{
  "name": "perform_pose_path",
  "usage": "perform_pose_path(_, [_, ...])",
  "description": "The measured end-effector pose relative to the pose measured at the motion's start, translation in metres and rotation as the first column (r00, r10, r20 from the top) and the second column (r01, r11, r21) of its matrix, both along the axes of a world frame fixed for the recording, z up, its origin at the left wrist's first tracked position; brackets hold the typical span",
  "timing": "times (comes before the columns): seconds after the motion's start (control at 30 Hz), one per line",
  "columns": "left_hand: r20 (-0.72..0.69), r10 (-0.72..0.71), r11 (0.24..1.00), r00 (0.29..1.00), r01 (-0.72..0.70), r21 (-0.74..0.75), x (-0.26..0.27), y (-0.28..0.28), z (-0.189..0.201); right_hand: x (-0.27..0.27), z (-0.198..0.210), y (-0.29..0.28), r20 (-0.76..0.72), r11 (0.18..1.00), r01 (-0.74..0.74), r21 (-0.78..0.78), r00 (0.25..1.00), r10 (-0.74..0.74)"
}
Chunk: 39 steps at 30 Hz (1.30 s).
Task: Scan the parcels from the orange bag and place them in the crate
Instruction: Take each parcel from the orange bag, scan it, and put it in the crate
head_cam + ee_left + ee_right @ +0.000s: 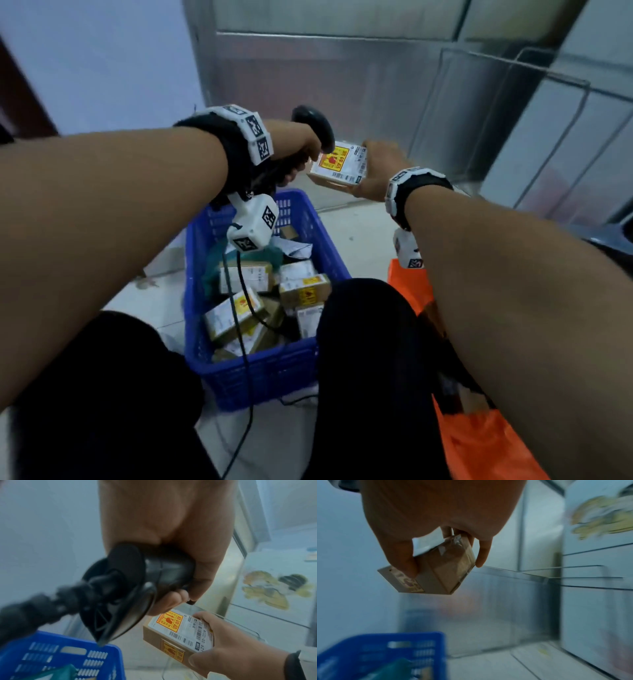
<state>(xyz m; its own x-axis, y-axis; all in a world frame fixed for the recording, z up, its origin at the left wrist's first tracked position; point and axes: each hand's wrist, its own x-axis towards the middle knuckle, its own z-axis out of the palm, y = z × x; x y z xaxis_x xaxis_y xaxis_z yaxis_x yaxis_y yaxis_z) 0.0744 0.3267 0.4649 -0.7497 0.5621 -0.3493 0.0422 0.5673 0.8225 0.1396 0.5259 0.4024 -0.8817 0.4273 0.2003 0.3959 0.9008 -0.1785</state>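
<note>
Right hand (375, 171) gripping cardboard parcel (339, 164), boxy

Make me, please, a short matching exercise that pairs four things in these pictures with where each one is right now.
Things:
1. barcode scanner
2. cardboard parcel with the fragile sticker
3. blue crate
4. orange bag

Places:
A. on the floor between the person's knees, with parcels in it
B. gripped in the left hand
C. on the floor beside the right leg
D. held in the right hand, label up, close under the scanner head

Pairs: 1-B, 2-D, 3-A, 4-C
</note>
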Motion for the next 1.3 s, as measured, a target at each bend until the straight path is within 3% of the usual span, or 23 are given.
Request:
perform_pose_path(0.23, [-0.008,0.265,0.958,0.964,-0.263,0.112,-0.031,-0.113,0.016,-0.076,0.015,-0.096,-0.042,0.987,-0.156,0.043,0.987,0.158])
perform_pose_path(0.4, [0.014,0.343,0.930,0.939,-0.342,0.133,-0.034,-0.149,0.009,-0.093,0.008,-0.130,-0.072,0.977,-0.208,0.043,0.975,0.211])
perform_pose_path(0.63, [0.037,0.304,0.944,0.952,-0.306,0.124,-0.026,-0.151,0.007,-0.096,0.004,-0.143,-0.085,0.980,-0.198,0.032,0.976,0.200])
perform_pose_path(0.83, [0.099,0.234,0.972,0.967,-0.235,0.007,-0.021,-0.148,0.008,-0.091,0.011,-0.138,-0.074,0.985,-0.168,0.033,0.983,0.170])
perform_pose_path(1.3, [0.147,0.157,0.988,0.977,-0.155,-0.030,-0.015,-0.134,0.004,-0.074,0.003,-0.123,-0.057,0.989,-0.149,0.003,0.987,0.149])
